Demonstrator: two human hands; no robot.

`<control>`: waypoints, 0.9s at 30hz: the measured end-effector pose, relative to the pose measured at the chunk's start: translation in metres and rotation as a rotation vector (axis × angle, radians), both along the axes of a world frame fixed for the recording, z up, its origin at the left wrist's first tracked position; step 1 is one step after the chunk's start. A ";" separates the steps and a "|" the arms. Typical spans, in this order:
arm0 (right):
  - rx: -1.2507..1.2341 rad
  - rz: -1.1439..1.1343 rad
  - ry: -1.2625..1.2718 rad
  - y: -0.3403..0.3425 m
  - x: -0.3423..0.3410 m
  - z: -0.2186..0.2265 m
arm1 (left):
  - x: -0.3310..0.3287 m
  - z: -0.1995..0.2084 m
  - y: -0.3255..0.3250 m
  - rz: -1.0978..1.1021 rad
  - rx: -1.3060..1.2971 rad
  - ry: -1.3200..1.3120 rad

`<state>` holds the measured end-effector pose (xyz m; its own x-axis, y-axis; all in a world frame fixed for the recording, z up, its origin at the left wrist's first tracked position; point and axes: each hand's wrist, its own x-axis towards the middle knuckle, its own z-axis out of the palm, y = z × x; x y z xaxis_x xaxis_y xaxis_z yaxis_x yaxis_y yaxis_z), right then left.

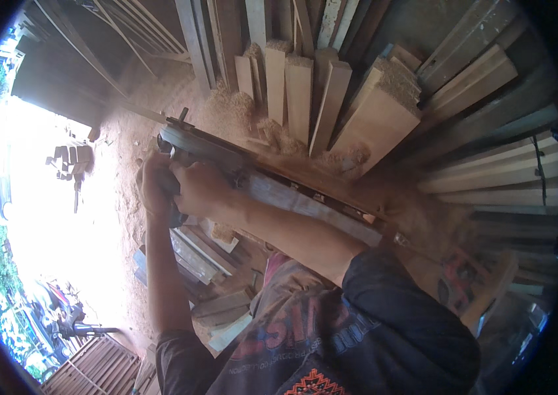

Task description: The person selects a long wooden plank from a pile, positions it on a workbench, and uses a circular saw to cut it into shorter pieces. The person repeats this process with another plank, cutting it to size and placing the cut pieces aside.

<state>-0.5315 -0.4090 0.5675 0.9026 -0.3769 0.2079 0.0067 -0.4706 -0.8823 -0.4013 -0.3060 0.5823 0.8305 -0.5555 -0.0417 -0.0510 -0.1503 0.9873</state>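
Note:
A long metal woodworking machine (318,205), dusted with sawdust, runs slantwise across the middle. At its left end, below a rounded grey metal part (203,146), both my hands are close together. My left hand (152,185) is closed around something dark that its fingers mostly hide. Just right of it, my right hand (201,189) has its fingers curled in against the same dark part, and the forearm lies across the machine's near side. What the fingers grip cannot be made out. A thin pale wood strip (144,112) sticks out past the machine's left end.
Sawdust-topped timber blocks (299,99) and a thick stack (384,112) stand beyond the machine. Long boards (503,171) lie at the right, near a red tool-like object (460,276). Offcuts (200,253) lie below my hands. A motorbike (68,316) stands in the bright opening.

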 end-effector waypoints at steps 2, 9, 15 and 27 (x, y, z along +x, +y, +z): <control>-0.029 0.014 -0.024 0.000 -0.007 -0.007 | -0.016 0.004 0.000 -0.017 0.033 -0.136; 0.026 -0.073 -0.283 0.016 -0.047 -0.031 | -0.067 0.000 0.000 -0.027 -0.114 -0.539; 0.072 -0.072 -0.418 0.028 -0.075 -0.044 | -0.112 0.002 0.015 -0.018 -0.083 -0.819; 0.172 -0.129 -0.144 0.034 -0.158 -0.007 | -0.178 0.011 0.006 0.003 -0.196 -0.616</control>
<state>-0.6893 -0.3754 0.5603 0.8106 -0.5279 0.2534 0.0873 -0.3189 -0.9438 -0.5794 -0.3004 0.5933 0.6712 -0.5022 0.5452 -0.6173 0.0284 0.7862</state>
